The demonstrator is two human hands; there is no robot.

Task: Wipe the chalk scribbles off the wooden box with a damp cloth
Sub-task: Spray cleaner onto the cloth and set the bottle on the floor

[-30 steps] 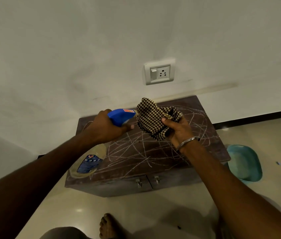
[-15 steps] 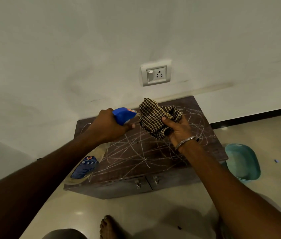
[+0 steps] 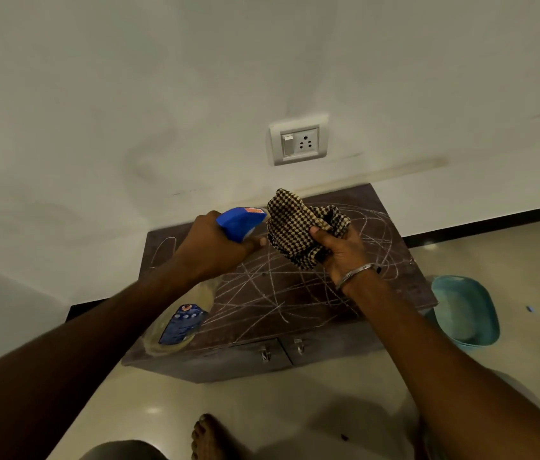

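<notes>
The wooden box [image 3: 295, 300] stands on the floor with its rear edge against the wall. Its top carries chalk scribbles [image 3: 271, 287] from the left rear corner across to the right edge. No cleared patch is visible on the exposed surface, so the wiping is judged not yet begun.

The left hand [image 3: 215, 247] is closed around the neck of a spray bottle [image 3: 179, 323], with a finger on the trigger below the blue spray head [image 3: 240, 220]. The bottle body hangs down over the front left corner of the box top. The nozzle points at the cloth [image 3: 298, 227] and sits just beside it. Whether nozzle and cloth touch cannot be told.

The right hand [image 3: 341, 250] is clamped on the bunched checked cloth, thumb in front and fingers behind. The cloth is held in the air above the rear centre of the box top, clear of the surface. A metal bangle [image 3: 358, 273] sits on the right wrist.

Status: the step in hand is judged to be dampening the cloth. No spray mist or wet patch can be made out, so the degree of dampness cannot be told. Remaining work: finish wetting, lower the cloth onto the box top, and wipe the full marked area.

A teal basin [image 3: 467, 313] lies on the floor beside the right end of the box. A wall socket [image 3: 298, 141] is mounted above the rear edge; spray is best kept clear of it.
</notes>
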